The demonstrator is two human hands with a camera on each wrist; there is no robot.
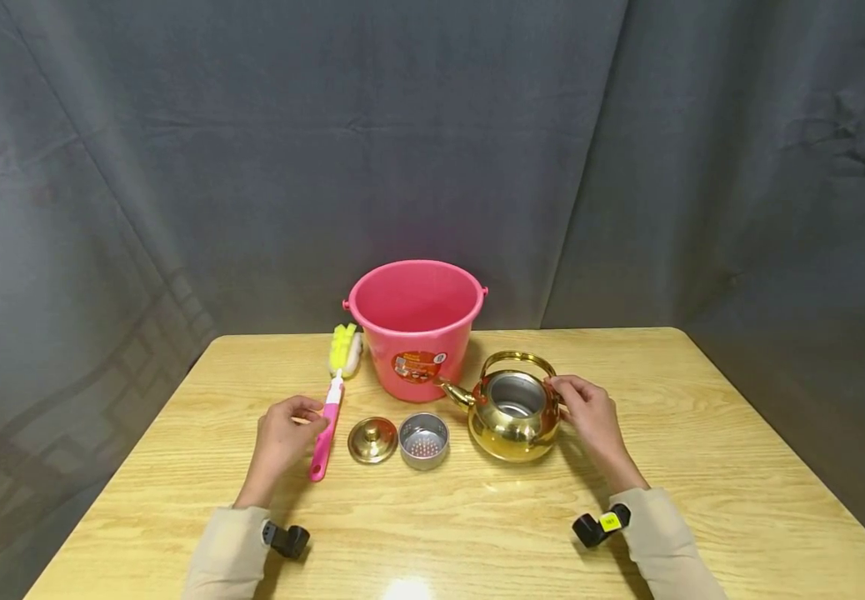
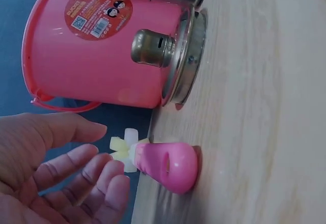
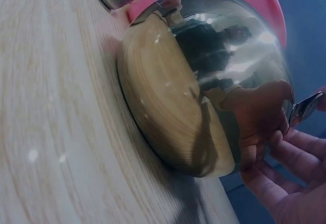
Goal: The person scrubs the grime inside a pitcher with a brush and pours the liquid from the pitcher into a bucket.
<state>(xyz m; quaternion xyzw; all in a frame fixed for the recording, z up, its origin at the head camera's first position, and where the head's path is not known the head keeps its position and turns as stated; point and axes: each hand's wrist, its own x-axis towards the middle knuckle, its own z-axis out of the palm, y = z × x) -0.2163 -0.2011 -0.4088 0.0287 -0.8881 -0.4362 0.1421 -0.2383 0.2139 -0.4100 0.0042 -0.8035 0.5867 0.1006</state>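
Beside the spread left hand lies a brush; right hand pinches a kettle.

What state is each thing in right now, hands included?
Kettle: upright, uncovered, handle raised.
Lid: off the kettle, knob up.
Strainer cup: outside the kettle, open side up.
Brush: lying down.
Bucket: upright, uncovered.
Left hand: beside the brush, fingers loosely bent, not gripping it.
Right hand: pinching the kettle at its handle's base.
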